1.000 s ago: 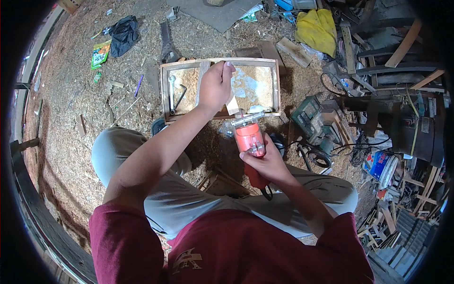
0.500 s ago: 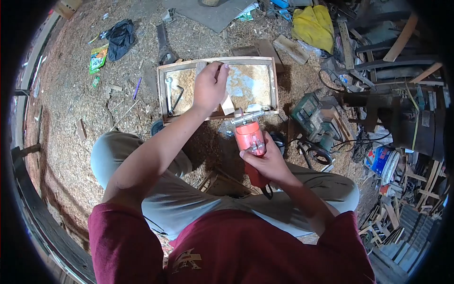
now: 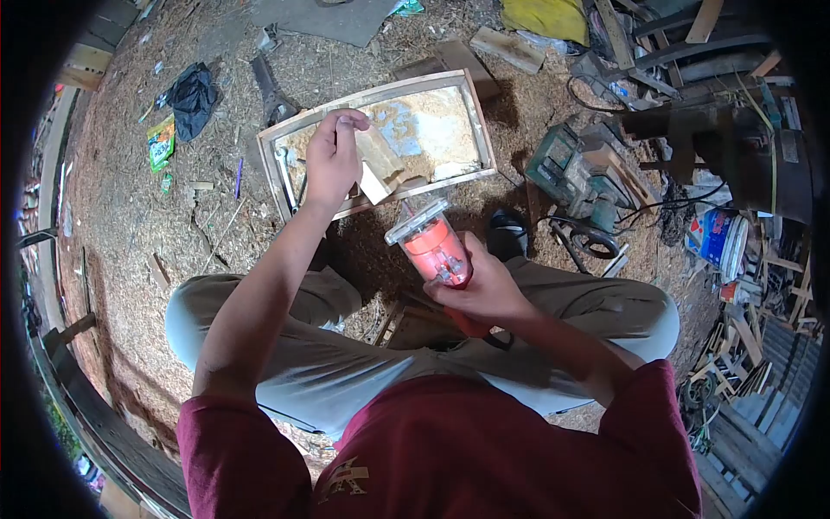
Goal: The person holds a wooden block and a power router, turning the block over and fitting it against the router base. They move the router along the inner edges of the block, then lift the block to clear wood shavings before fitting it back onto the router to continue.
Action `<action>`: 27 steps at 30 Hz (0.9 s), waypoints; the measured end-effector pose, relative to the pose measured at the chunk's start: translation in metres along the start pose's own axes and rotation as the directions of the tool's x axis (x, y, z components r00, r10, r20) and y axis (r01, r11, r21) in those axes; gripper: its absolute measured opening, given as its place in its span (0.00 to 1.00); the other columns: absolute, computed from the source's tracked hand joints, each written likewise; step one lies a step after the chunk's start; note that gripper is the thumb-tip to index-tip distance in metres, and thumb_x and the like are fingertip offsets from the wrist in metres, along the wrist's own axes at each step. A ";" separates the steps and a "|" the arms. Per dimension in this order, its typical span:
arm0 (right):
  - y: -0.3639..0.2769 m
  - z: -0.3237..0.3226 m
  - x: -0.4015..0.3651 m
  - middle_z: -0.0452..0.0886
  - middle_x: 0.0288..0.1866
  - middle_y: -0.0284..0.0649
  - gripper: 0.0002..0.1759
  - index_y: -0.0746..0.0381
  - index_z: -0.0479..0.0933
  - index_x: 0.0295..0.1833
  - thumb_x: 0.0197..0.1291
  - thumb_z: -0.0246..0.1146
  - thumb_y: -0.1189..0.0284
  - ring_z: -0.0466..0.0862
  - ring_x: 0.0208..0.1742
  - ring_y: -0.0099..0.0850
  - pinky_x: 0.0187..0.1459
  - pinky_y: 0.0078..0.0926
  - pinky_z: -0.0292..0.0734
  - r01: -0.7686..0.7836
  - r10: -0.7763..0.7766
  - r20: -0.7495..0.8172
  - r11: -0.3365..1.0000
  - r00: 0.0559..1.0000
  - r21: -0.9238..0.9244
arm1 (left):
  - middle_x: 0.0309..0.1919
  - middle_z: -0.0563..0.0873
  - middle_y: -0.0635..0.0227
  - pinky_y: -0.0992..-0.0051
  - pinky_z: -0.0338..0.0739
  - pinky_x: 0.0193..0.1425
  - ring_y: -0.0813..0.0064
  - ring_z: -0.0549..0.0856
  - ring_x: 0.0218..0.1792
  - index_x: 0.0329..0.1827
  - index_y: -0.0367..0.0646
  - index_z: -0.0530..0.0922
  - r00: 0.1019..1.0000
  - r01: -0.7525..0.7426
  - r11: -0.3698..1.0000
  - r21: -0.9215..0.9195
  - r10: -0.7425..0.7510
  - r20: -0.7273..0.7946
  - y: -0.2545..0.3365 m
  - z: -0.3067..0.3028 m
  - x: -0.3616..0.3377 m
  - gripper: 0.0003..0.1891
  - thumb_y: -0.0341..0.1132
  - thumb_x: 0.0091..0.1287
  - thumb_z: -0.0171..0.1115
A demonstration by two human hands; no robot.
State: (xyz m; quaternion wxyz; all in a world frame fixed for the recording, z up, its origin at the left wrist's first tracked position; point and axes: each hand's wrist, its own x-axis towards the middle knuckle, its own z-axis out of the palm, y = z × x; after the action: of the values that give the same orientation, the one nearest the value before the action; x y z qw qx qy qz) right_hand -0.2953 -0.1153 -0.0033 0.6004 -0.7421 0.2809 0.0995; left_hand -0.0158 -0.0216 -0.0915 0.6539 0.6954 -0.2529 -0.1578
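"What's changed on your left?"
"Your view has turned, so the wooden box slants towards eleven o'clock. Your left hand is over it at eleven, fingers curled; I can't tell whether they grip the board."
"Where's the board?"
"In the box, just short of twelve, more of it showing beside your hand than a moment ago."
"And the red power tool?"
"At twelve, your right hand wrapped round its body. Its head now tilts towards eleven, apart from the board, so it isn't touching the wood."
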 end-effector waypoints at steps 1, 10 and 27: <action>-0.001 0.001 -0.001 0.86 0.46 0.45 0.32 0.61 0.72 0.56 0.56 0.79 0.54 0.89 0.49 0.42 0.53 0.39 0.81 0.014 -0.014 -0.002 1.000 1.000 -0.021 | 0.43 0.87 0.64 0.74 0.77 0.61 0.76 0.84 0.48 0.52 0.34 0.80 1.000 -0.002 1.000 0.004 0.002 0.002 -0.001 0.000 0.001 0.14 0.32 0.87 0.46; 0.005 0.004 0.006 0.85 0.48 0.46 0.32 0.61 0.72 0.55 0.56 0.79 0.55 0.88 0.50 0.41 0.54 0.38 0.81 0.016 -0.016 -0.015 1.000 1.000 0.013 | 0.42 0.87 0.64 0.74 0.77 0.59 0.76 0.85 0.47 0.51 0.34 0.81 1.000 0.003 1.000 0.014 -0.002 -0.021 0.001 0.005 0.001 0.14 0.32 0.86 0.48; 0.001 0.003 0.019 0.82 0.47 0.36 0.28 0.63 0.73 0.59 0.62 0.79 0.65 0.81 0.48 0.21 0.53 0.27 0.79 0.013 -0.013 -0.012 0.999 1.000 0.034 | 0.38 0.89 0.59 0.72 0.81 0.50 0.71 0.88 0.41 0.50 0.32 0.83 0.996 -0.032 0.989 0.144 0.043 -0.075 0.013 0.020 0.005 0.14 0.33 0.83 0.51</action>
State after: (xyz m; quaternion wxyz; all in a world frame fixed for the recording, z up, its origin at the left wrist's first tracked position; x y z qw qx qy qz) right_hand -0.2798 -0.1181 -0.0146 0.6119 -0.7342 0.2810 0.0866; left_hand -0.0243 -0.0416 -0.0797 0.6149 0.7410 -0.2510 -0.0998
